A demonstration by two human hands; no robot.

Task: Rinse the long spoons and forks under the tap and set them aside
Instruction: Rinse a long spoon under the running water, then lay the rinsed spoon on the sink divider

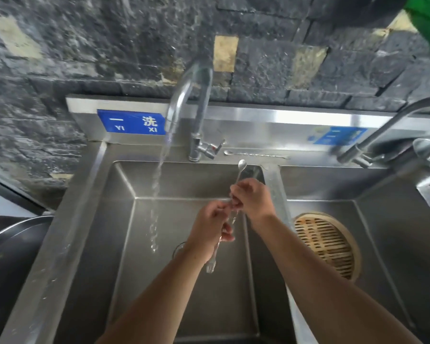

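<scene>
Stainless steel double sink (60,244) stands against a dark stone wall, its tap (196,100) running into the left basin. Just right of the stream, the right hand (252,199) and left hand (210,227) each have a closed grip on long cutlery (233,218), spoon bowl poking up, fork tines hanging below. Another long spoon (256,154) lies on the back ledge; a bamboo steamer (328,244) sits in the right basin.

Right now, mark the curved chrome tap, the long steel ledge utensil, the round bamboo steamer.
Curved chrome tap (199,112), head view, upright pipe.
Long steel ledge utensil (256,154), head view, mid-handle.
Round bamboo steamer (327,244), head view, slatted centre.
</scene>
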